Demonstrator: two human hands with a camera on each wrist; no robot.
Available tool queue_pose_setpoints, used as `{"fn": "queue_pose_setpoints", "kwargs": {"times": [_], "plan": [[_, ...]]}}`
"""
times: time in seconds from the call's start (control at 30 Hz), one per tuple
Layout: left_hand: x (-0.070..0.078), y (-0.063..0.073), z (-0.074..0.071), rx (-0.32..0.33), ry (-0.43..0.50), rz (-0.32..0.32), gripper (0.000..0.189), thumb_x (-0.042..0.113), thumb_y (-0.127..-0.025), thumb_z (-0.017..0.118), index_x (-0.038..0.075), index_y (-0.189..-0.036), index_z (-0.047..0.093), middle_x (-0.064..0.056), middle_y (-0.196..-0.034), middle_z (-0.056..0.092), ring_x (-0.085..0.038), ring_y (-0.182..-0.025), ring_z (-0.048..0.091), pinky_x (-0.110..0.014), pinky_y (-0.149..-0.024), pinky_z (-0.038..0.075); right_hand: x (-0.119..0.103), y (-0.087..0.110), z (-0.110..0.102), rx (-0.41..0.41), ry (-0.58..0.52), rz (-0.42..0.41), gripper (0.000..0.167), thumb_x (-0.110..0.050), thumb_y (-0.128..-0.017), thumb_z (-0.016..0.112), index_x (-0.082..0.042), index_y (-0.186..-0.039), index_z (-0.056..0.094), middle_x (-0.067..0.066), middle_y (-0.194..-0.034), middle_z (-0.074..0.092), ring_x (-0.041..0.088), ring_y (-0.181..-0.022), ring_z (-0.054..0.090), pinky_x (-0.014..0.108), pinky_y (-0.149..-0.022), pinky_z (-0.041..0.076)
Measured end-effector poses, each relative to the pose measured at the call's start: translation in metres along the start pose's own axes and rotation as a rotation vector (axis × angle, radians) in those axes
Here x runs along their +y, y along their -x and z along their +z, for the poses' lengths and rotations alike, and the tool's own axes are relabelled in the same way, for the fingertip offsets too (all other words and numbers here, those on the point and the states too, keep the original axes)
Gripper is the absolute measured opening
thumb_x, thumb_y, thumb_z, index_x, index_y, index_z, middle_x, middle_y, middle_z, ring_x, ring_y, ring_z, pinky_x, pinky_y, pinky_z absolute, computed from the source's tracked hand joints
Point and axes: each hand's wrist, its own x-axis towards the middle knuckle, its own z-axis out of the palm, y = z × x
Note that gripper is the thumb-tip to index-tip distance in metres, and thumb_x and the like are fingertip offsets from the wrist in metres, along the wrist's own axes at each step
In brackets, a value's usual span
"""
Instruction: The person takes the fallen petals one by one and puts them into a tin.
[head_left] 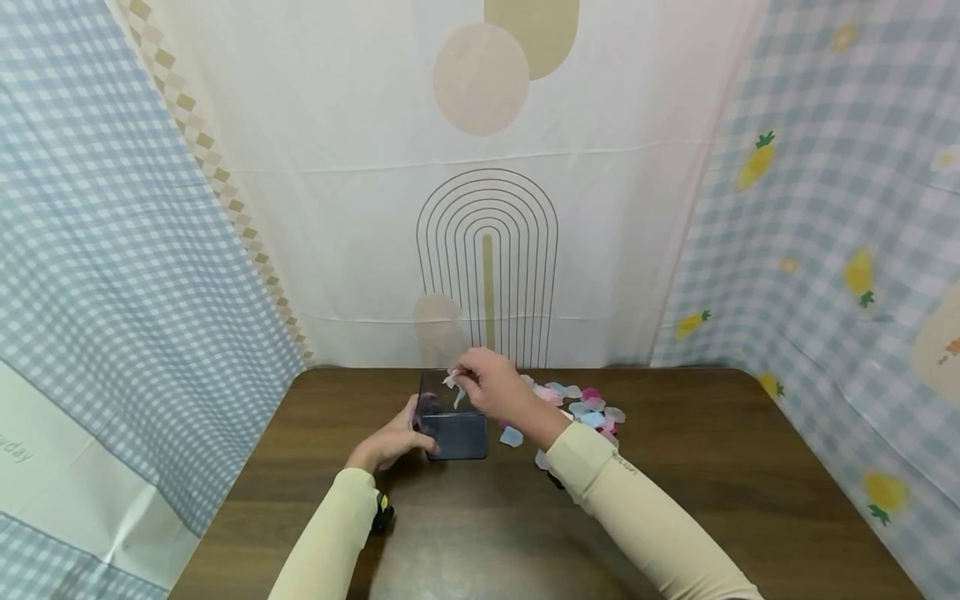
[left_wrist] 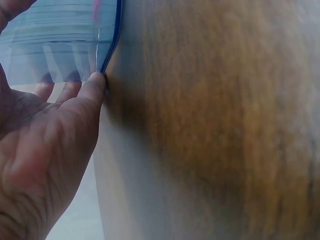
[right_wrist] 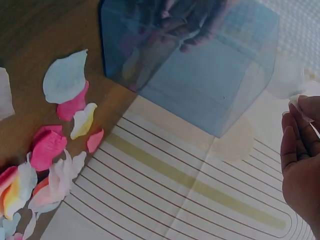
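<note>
A see-through bluish box (head_left: 463, 440) stands near the back of the table, its walls clear enough to look through. My left hand (head_left: 392, 440) grips it by the left side, thumb toward the front. Up close in the left wrist view, fingers of that hand show through the clear wall (left_wrist: 65, 35). Above the box, my right hand (head_left: 491, 385) pinches pale petals (head_left: 452, 380) between thumb and fingertips. The right wrist view shows a small whitish bit of petal (right_wrist: 295, 101) at those fingertips and the box (right_wrist: 200, 85) beside the hand.
Loose pink, white and pale blue petals (head_left: 592, 417) lie scattered on the brown wooden table (head_left: 690, 483), right of the box and partly behind my right forearm. A patterned cloth (head_left: 360, 250) hangs along the table's back edge, with checked cloths at both sides.
</note>
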Motion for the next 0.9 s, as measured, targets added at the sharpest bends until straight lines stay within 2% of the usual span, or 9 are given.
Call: {"fn": "queue_pose_setpoints", "kwargs": {"times": [0.1,0.2,0.3,0.5,0.7,0.9], "plan": [[-0.001,-0.001,0.001,-0.005,0.012,0.004,0.104,-0.003,-0.076,0.08,0.006,-0.161,0.021,-0.025,-0.15,0.047,-0.022,-0.103,0.058,-0.032,-0.085,0.054,-0.001,0.002,0.003,-0.024,0.001,0.013,0.006,-0.009,-0.102,0.071,-0.012,-0.1,0.075,0.002,-0.097,0.074,0.014,-0.087,0.063,0.031,-0.08,0.057],[-0.001,-0.001,0.0,-0.01,0.019,0.004,0.104,-0.004,-0.076,0.079,0.006,-0.161,0.02,-0.025,-0.153,0.044,-0.023,-0.102,0.058,-0.032,-0.083,0.054,-0.003,0.003,0.003,-0.041,0.007,0.023,0.006,-0.011,-0.102,0.07,-0.012,-0.101,0.076,0.001,-0.097,0.073,0.014,-0.089,0.063,0.03,-0.081,0.057],[-0.001,0.0,0.0,-0.012,0.014,0.002,0.103,-0.003,-0.076,0.08,0.006,-0.161,0.021,-0.025,-0.151,0.045,-0.024,-0.104,0.057,-0.032,-0.084,0.054,-0.004,0.002,0.005,-0.058,0.013,0.028,0.006,-0.012,-0.103,0.07,-0.013,-0.101,0.076,0.001,-0.096,0.074,0.015,-0.089,0.063,0.031,-0.082,0.057],[0.001,0.001,0.0,-0.001,-0.015,-0.015,0.1,0.001,-0.078,0.081,0.009,-0.159,0.024,-0.02,-0.149,0.044,-0.024,-0.119,0.052,-0.03,-0.096,0.049,-0.003,0.0,0.011,-0.15,0.018,0.062,0.008,-0.016,-0.105,0.068,-0.015,-0.102,0.075,-0.001,-0.099,0.073,0.014,-0.09,0.062,0.032,-0.082,0.055],[0.003,0.002,0.001,-0.008,-0.009,-0.003,0.094,0.0,-0.078,0.081,0.009,-0.155,0.026,-0.019,-0.144,0.049,-0.022,-0.115,0.057,-0.031,-0.096,0.05,0.002,-0.001,0.018,-0.236,0.002,0.127,0.009,-0.017,-0.105,0.068,-0.015,-0.1,0.075,-0.002,-0.096,0.071,0.011,-0.085,0.06,0.029,-0.078,0.054],[0.001,0.002,0.002,-0.001,-0.009,-0.025,0.096,0.002,-0.077,0.081,0.013,-0.156,0.027,-0.016,-0.145,0.049,-0.022,-0.115,0.057,-0.03,-0.099,0.048,0.008,0.001,0.031,-0.288,-0.049,0.192,0.01,-0.014,-0.104,0.068,-0.016,-0.097,0.075,-0.002,-0.092,0.071,0.007,-0.079,0.058,0.025,-0.072,0.052]]}}
